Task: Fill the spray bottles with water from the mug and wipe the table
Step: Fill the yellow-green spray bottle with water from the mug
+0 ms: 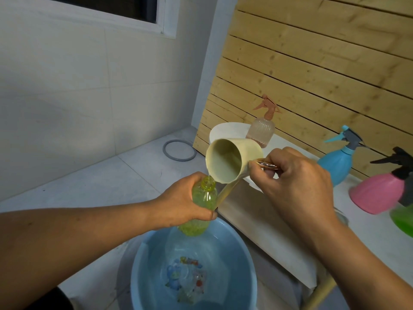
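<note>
Right hand [297,182] gripping tilted mug [232,162] by its handle, left hand [181,200] wrapped around uncapped green bottle [201,206] over basin [243,260]

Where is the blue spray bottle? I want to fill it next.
In the head view the blue spray bottle stands on the white table at the right, against the wooden slat wall, beside the pink spray bottle.

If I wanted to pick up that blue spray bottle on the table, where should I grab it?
Probably the narrow neck of the blue plastic spray bottle, just under its grey trigger head, reached from the front. It stands upright against the wooden slat wall, and its round body looks wide.
</note>
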Demonstrator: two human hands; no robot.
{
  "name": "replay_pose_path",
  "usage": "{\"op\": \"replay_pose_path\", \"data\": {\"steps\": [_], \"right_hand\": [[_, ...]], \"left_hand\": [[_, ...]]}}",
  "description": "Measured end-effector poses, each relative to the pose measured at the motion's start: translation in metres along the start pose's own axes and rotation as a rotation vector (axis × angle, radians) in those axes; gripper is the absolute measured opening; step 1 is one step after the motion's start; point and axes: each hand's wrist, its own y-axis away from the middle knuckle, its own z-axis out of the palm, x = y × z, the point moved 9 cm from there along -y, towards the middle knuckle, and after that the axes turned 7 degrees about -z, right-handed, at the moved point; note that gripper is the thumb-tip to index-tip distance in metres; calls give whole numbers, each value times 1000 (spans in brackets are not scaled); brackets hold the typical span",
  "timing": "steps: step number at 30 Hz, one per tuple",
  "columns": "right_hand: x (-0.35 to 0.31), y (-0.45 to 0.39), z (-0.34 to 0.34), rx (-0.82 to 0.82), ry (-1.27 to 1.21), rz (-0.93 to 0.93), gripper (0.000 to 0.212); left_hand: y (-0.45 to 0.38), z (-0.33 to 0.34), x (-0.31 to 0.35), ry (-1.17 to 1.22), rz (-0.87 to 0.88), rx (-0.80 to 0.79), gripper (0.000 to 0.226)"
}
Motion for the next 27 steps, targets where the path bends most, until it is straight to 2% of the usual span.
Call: {"op": "replay_pose_path", "data": {"steps": [27], "right_hand": [[-8,1,0,5,62,-62,35]], "left_hand": [[2,4,1,6,3,-23,61]]}}
